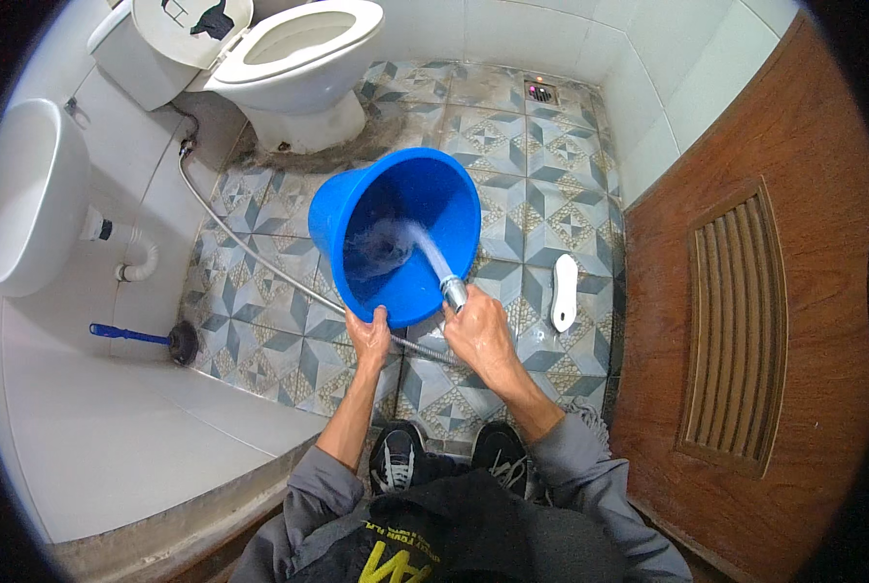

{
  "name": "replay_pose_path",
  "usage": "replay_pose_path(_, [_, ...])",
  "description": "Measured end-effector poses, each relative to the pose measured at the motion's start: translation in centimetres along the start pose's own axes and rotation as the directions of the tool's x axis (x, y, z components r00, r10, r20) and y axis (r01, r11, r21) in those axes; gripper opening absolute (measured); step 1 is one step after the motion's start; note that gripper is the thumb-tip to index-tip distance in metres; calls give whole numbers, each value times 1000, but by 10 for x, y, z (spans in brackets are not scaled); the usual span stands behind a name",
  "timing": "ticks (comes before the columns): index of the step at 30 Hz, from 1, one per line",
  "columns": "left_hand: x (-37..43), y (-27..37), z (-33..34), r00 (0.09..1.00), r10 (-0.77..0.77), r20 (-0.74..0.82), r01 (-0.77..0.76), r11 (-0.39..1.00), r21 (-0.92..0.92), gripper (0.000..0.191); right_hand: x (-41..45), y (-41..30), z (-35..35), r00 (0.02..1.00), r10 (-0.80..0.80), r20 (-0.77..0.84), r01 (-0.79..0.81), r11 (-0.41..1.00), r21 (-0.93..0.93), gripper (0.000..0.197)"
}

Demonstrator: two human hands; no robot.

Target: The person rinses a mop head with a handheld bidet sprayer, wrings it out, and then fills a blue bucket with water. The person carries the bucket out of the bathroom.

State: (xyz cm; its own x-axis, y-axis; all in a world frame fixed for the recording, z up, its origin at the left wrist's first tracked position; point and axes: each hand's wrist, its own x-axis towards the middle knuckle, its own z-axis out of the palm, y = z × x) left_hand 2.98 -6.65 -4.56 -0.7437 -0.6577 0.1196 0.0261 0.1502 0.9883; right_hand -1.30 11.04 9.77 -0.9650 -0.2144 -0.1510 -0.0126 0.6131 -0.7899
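Observation:
A blue plastic bucket (445, 175) is tilted over the patterned tile floor, its mouth facing me. My left hand (369, 337) grips the near rim, thumb over the edge. In my right hand (482, 331) is the metal spray nozzle (453, 293) of a flexible hose (259, 259). A stream of water runs from the nozzle into the bucket, where some water swirls inside. The hose leads back to a wall valve (185, 148) beside the toilet. On the floor right of my right hand lies a white brush-like object (564, 293), bristles not visible.
A toilet (299, 80) with raised lid stands at the back left, a washbasin (30, 197) at the left wall. A blue-handled plunger (182, 343) rests by the left wall. The floor drain (541, 92) is at the back; a brown door (813, 291) stands right.

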Motion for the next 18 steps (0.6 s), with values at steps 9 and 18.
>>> replay_pose_path(9, [3,5,3,1000,4,16,-3,999,-48,49,0,-4,4,998,-32,-60,28,997,-68,21])
replay_pose_path(18, [6,8,-3,997,-81,-15,79,992,-97,54,-3,-1,4,990,3,140,5,999,-51,27])
